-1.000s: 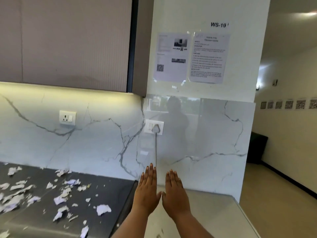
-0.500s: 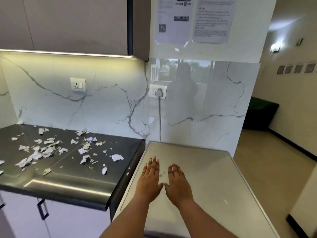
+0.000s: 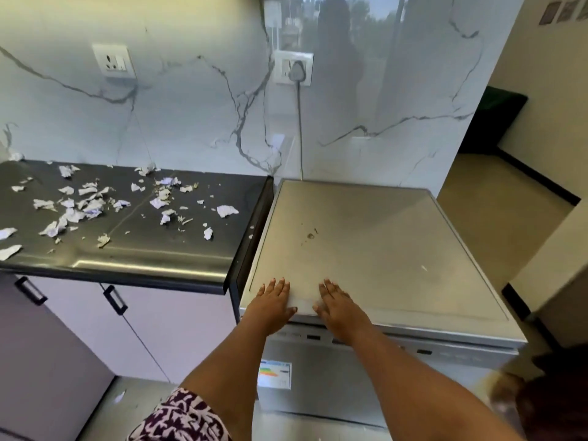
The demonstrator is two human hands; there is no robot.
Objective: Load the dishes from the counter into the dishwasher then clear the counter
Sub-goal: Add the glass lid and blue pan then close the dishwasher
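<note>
A silver freestanding dishwasher [image 3: 375, 249] stands right of the dark counter [image 3: 133, 249], its door closed and its flat top bare. My left hand [image 3: 273, 300] and my right hand [image 3: 339, 305] lie palm down, fingers spread, side by side over the front edge of the dishwasher's top. Neither holds anything. Several torn white paper scraps [image 3: 92, 206] are scattered over the counter. No dishes are in view.
A marble backsplash rises behind both, with a plugged socket [image 3: 294, 70] and cord above the dishwasher. White cabinet doors with black handles [image 3: 114, 299] sit under the counter. A passage with beige floor [image 3: 496, 214] opens to the right.
The view has tilted down from the wall to the counter and dishwasher. Both hands have come down and back to the front edge of the dishwasher's top, slightly further apart.
</note>
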